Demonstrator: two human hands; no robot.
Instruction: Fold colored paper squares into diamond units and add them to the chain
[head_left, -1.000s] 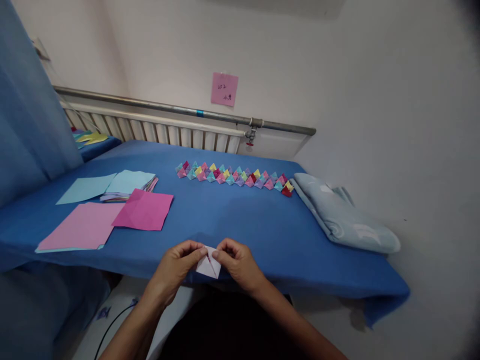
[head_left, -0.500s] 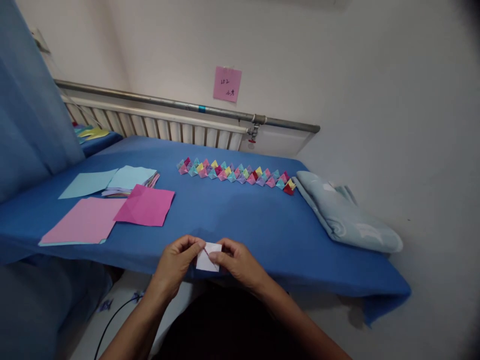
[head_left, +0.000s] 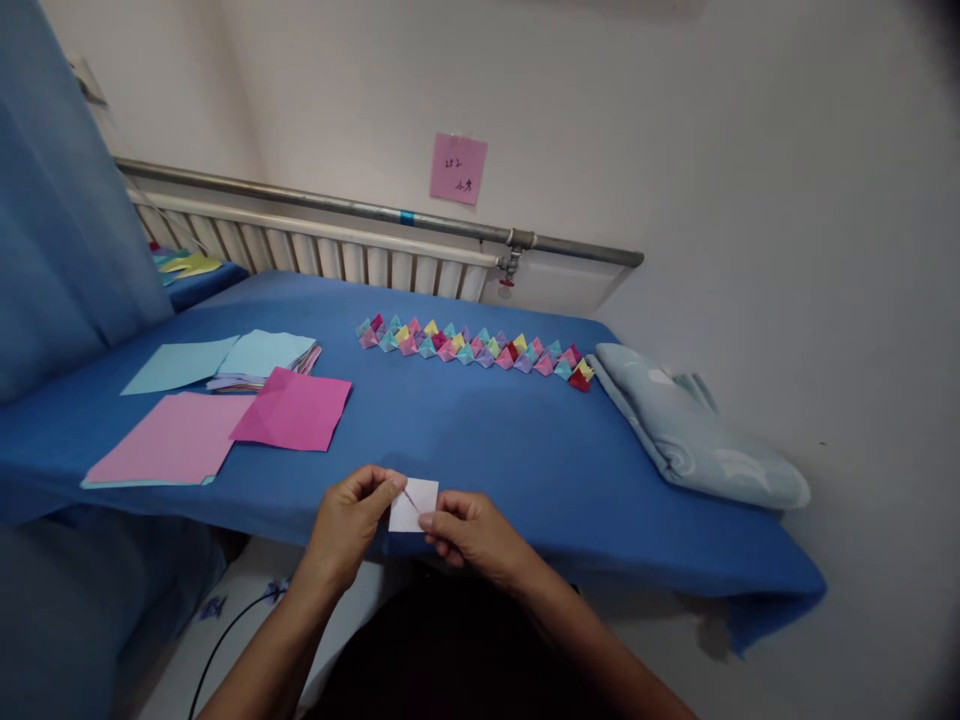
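Note:
At the near edge of the blue-covered table (head_left: 465,430) I hold a small folded white paper square (head_left: 415,504) between both hands. My left hand (head_left: 347,520) pinches its left edge with thumb and forefinger. My right hand (head_left: 469,530) pinches its lower right corner, fingers curled. A thin pink crease line shows on the paper. Further back lies a long row of small folded paper pieces (head_left: 472,348) in pink, yellow, teal and purple.
To the left lie a magenta sheet (head_left: 294,410), a light pink sheet (head_left: 174,452) and a stack of light blue sheets (head_left: 262,355). A folded pale blue cloth (head_left: 694,430) rests at the right edge. A radiator (head_left: 322,258) and a pink wall note (head_left: 458,169) stand behind.
The folded paper has been flattened from a pointed shape into a square. My right hand has slid down to its lower corner. Both hands have risen slightly.

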